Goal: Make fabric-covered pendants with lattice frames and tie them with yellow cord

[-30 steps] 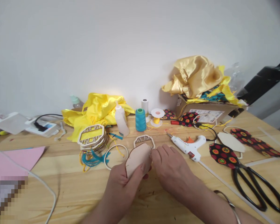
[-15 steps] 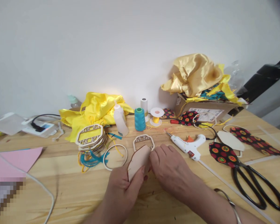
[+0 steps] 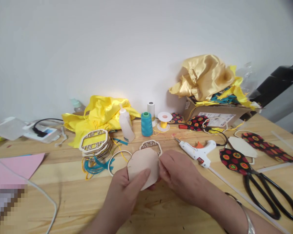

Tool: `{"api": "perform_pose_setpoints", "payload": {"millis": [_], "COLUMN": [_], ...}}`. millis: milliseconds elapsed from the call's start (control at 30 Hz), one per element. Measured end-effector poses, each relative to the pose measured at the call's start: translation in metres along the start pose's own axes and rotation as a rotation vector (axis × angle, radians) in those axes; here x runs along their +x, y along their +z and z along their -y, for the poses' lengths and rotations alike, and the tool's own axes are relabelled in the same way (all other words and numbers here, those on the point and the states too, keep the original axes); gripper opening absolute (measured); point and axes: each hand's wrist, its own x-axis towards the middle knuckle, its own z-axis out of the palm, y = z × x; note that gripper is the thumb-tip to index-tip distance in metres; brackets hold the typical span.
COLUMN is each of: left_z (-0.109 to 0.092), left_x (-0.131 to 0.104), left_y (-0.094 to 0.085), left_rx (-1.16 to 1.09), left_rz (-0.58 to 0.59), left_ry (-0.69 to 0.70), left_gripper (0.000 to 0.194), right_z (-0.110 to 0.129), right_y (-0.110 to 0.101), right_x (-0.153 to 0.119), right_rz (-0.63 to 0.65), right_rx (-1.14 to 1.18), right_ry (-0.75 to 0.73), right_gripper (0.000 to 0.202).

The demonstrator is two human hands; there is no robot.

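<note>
The pale oval piece (image 3: 143, 166) faces the camera just above the wooden table (image 3: 70, 195), its long axis roughly level. The left hand (image 3: 125, 191) pinches its lower edge, the right hand (image 3: 179, 177) its right rim (both equally close), the fretwork frame (image 3: 150, 145) just behind.

Pale, matt, smooth wooden-looking panel (image 3: 143, 167) pinched between left hand (image 3: 127, 191) and right hand (image 3: 179, 174); bare, matt fretwork frames (image 3: 94, 141) of thin cut wood; light wooden table (image 3: 70, 198) with visible grain, dull sheen; glossy yellow satin cloth (image 3: 100, 115); shiny gold satin (image 3: 205, 78) over plain cardboard box (image 3: 217, 115); smooth white plastic glue gun (image 3: 197, 152); black, slightly glossy scissors (image 3: 268, 195); matt printed cotton pieces (image 3: 233, 161); matt pink paper (image 3: 12, 165)
</note>
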Motion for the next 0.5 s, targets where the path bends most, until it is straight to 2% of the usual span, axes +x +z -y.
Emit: {"api": "perform_pose_setpoints", "payload": {"millis": [100, 200, 267, 400, 433, 467, 500], "left_z": [-0.002, -0.005, -0.007, -0.008, -0.007, -0.006, -0.006], "left_x": [0.003, 0.003, 0.003, 0.003, 0.004, 0.004, 0.005], "left_y": [0.001, 0.002, 0.002, 0.002, 0.001, 0.001, 0.001], "left_rx": [-0.266, -0.376, -0.404, -0.424, -0.432, -0.439, -0.443], "left_rz": [0.029, 0.054, 0.06, -0.034, -0.052, -0.058, -0.054], "left_ry": [-0.097, -0.14, -0.157, -0.15, -0.141, -0.136, -0.133], "left_gripper": [0.022, 0.022, 0.022, 0.024, 0.025, 0.026, 0.027], "right_z": [0.003, 0.001, -0.006, -0.018, -0.016, -0.012, -0.005], "right_y": [-0.008, -0.012, -0.015, -0.029, -0.033, -0.037, -0.039], "right_x": [0.002, 0.004, 0.008, 0.01, 0.008, 0.005, -0.001], "right_rz": [0.082, 0.11, 0.068, -0.138, -0.121, -0.05, 0.089], "right_rx": [0.262, 0.487, 0.586, 0.74, 0.762, 0.766, 0.758], "right_ry": [0.132, 0.215, 0.277, 0.381, 0.356, 0.307, 0.219], "right_gripper": [0.02, 0.023, 0.024, 0.029, 0.03, 0.032, 0.032]}}
